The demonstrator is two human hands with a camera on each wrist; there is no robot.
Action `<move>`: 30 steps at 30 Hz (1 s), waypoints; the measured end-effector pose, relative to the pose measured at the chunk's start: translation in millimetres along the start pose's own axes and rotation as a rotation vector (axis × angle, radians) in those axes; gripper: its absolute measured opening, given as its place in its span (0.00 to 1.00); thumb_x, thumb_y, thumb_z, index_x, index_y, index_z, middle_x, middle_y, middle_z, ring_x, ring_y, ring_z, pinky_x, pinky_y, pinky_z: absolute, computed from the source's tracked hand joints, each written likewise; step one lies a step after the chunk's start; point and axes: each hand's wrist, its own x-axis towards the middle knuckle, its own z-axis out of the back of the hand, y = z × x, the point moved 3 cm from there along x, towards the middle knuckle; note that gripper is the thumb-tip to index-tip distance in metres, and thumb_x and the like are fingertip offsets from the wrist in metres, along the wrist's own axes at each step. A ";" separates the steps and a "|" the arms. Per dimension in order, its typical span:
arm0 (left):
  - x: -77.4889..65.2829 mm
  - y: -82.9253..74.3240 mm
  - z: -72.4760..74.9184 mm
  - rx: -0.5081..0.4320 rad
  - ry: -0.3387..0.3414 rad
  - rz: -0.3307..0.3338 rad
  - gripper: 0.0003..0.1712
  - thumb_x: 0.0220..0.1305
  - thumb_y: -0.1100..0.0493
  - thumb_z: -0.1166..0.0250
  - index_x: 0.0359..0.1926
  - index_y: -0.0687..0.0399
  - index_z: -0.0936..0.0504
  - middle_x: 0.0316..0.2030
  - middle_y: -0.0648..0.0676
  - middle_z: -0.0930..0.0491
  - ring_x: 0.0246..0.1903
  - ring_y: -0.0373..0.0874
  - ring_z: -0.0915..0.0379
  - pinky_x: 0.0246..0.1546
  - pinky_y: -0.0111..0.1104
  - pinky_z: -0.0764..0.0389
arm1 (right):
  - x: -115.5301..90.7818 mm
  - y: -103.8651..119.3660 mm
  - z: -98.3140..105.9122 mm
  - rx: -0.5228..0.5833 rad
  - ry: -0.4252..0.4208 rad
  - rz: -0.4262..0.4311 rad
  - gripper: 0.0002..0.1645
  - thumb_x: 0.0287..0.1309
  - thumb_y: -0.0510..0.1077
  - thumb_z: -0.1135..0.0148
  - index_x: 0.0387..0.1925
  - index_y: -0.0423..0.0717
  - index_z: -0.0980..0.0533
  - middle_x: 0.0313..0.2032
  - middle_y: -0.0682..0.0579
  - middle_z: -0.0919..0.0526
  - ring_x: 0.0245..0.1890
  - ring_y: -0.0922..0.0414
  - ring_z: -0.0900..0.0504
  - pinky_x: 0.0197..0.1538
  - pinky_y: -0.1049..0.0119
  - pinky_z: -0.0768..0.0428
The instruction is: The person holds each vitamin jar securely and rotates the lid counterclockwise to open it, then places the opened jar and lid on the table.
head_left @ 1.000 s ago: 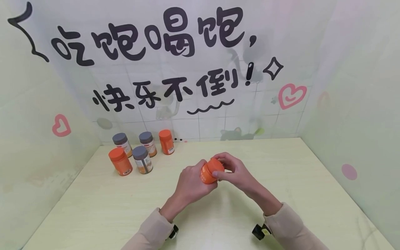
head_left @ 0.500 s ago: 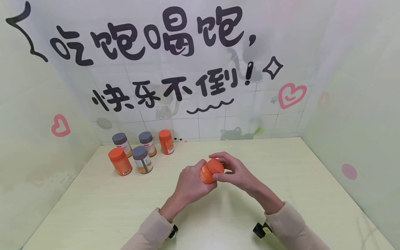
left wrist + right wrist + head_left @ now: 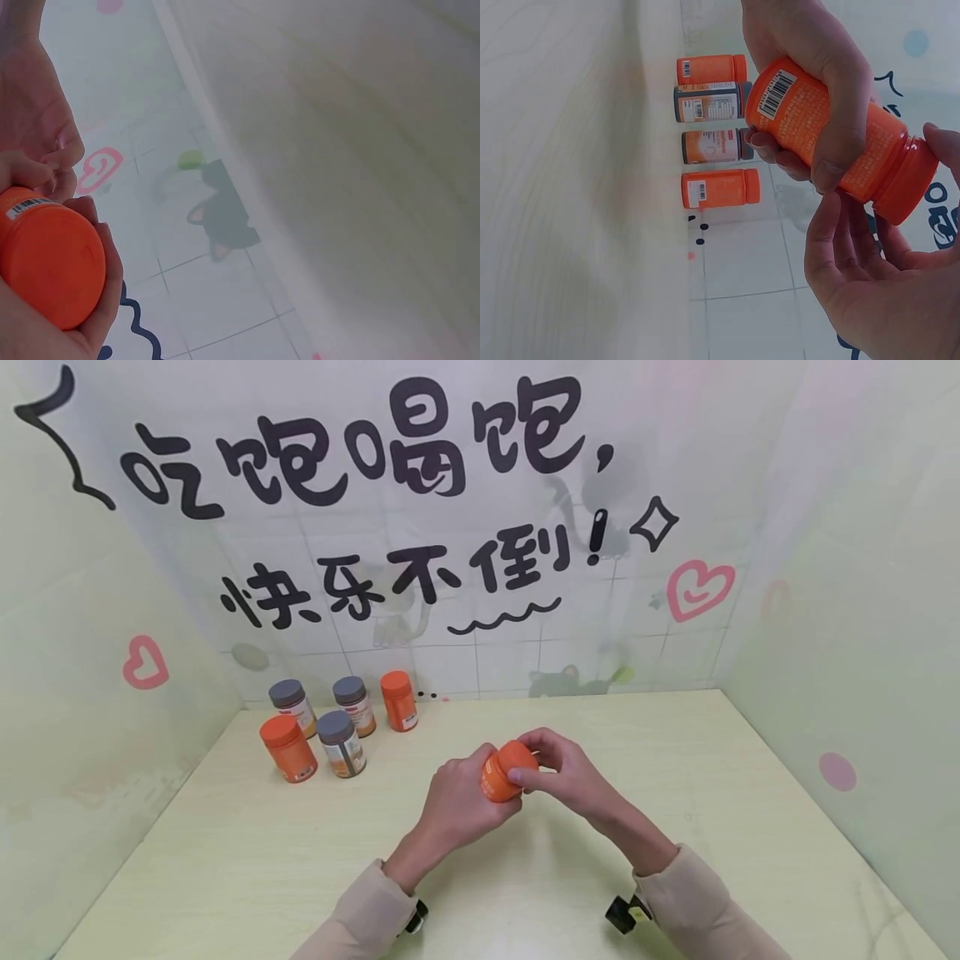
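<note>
An orange screw-cap bottle (image 3: 497,779) is held tilted above the table in my left hand (image 3: 459,800), whose fingers wrap round its body. My right hand (image 3: 564,774) is at the orange cap (image 3: 521,758), its thumb on the near side and fingers on the far side. In the right wrist view, white print and a barcode cover the bottle body (image 3: 802,112), and the right thumb and fingers are around the cap (image 3: 909,182). The cap sits on the bottle neck. From the left wrist view, the round bottle base (image 3: 56,262) faces the camera.
At the back left of the pale wooden table (image 3: 300,868) stand several upright bottles: an orange one in front (image 3: 290,752), grey-capped ones (image 3: 343,747) beside and behind it, and another orange one (image 3: 400,703) near the wall. Printed cloth walls (image 3: 480,652) enclose the table.
The right thumb slid down to the cap's lower edge half a second ago and is now back up on its near side. The left hand and bottle have stayed in place.
</note>
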 end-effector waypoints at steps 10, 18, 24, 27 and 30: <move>1.7 -1.0 1.4 0.003 0.013 0.013 0.20 0.51 0.52 0.24 0.41 0.48 0.24 0.25 0.42 0.23 0.23 0.34 0.31 0.28 0.27 0.26 | 0.6 3.6 2.7 0.016 0.049 0.051 0.24 0.65 0.45 0.34 0.59 0.44 0.27 0.53 0.46 0.20 0.51 0.47 0.21 0.49 0.51 0.14; 3.0 -2.0 2.3 0.005 0.024 0.024 0.21 0.51 0.52 0.24 0.43 0.49 0.24 0.26 0.42 0.23 0.23 0.34 0.30 0.30 0.28 0.26 | 1.8 6.4 5.3 0.027 0.104 0.069 0.28 0.65 0.44 0.36 0.65 0.45 0.28 0.56 0.43 0.20 0.54 0.46 0.21 0.49 0.55 0.14; 3.2 -1.7 2.2 0.012 0.026 0.027 0.21 0.51 0.52 0.24 0.42 0.48 0.24 0.25 0.42 0.23 0.23 0.34 0.31 0.29 0.28 0.26 | -0.1 7.9 6.1 0.038 0.127 0.070 0.29 0.64 0.41 0.37 0.67 0.49 0.29 0.57 0.44 0.20 0.54 0.47 0.20 0.50 0.57 0.14; 3.1 -1.5 2.2 0.009 0.026 0.030 0.21 0.50 0.52 0.24 0.42 0.48 0.24 0.25 0.42 0.24 0.23 0.35 0.31 0.28 0.28 0.26 | -0.8 8.4 5.9 0.028 0.132 0.071 0.31 0.64 0.42 0.37 0.69 0.50 0.30 0.58 0.43 0.20 0.54 0.46 0.20 0.50 0.58 0.15; 3.0 -1.4 2.2 0.008 0.024 0.030 0.21 0.50 0.52 0.24 0.42 0.48 0.24 0.25 0.42 0.24 0.23 0.35 0.31 0.28 0.28 0.26 | -1.0 8.7 5.7 0.013 0.121 0.056 0.34 0.64 0.44 0.35 0.70 0.50 0.33 0.59 0.42 0.21 0.56 0.47 0.20 0.52 0.58 0.15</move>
